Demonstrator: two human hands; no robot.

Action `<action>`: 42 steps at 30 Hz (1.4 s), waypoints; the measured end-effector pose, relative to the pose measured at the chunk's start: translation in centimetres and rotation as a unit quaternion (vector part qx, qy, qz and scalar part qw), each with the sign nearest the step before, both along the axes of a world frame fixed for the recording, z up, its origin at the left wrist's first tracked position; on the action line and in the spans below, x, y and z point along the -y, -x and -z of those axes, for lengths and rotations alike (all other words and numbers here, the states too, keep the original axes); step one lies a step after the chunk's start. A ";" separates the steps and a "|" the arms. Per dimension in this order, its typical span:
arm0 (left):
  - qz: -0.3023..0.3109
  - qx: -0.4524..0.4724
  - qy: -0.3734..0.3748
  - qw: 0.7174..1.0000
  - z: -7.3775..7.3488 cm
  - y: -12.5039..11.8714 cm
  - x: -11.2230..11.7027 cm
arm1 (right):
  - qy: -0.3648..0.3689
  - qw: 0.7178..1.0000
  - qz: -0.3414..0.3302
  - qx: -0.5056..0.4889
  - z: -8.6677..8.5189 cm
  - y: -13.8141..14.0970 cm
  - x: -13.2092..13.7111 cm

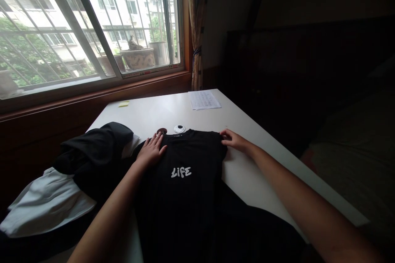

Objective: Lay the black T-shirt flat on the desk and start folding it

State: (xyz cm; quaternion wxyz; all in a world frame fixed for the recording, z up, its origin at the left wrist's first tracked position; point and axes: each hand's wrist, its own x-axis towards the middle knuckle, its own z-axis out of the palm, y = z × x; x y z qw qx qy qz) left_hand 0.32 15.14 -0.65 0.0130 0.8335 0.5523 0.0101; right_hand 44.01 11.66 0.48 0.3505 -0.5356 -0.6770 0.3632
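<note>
A black T-shirt with white "LiFE" lettering lies flat on a white table, collar away from me. My left hand rests flat on its left shoulder, fingers stretched out. My right hand pinches the shirt's right shoulder edge, fingers curled on the fabric.
A heap of black and white clothes lies at the table's left. A printed sheet, a yellow sticky note, a small round white object and a brown disc sit further back. A barred window runs along the left; a dark bed stands right.
</note>
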 end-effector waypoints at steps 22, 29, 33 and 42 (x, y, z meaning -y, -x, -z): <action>-0.003 0.006 -0.002 1.000 -0.1 -0.1 0.1 | 0.028 0.992 0.108 -0.063 -2.0 -1.6 1.0; -0.008 0.008 -0.005 1.000 0.2 0.0 0.0 | 0.083 0.979 0.169 -0.079 -2.4 -4.1 4.1; -0.012 0.005 -0.003 1.000 0.1 -0.1 0.0 | 0.129 0.966 0.208 -0.089 -1.6 -4.9 6.0; -0.015 0.002 -0.002 1.000 -0.2 -0.3 0.2 | -0.030 0.952 0.285 0.110 -0.1 -5.9 5.6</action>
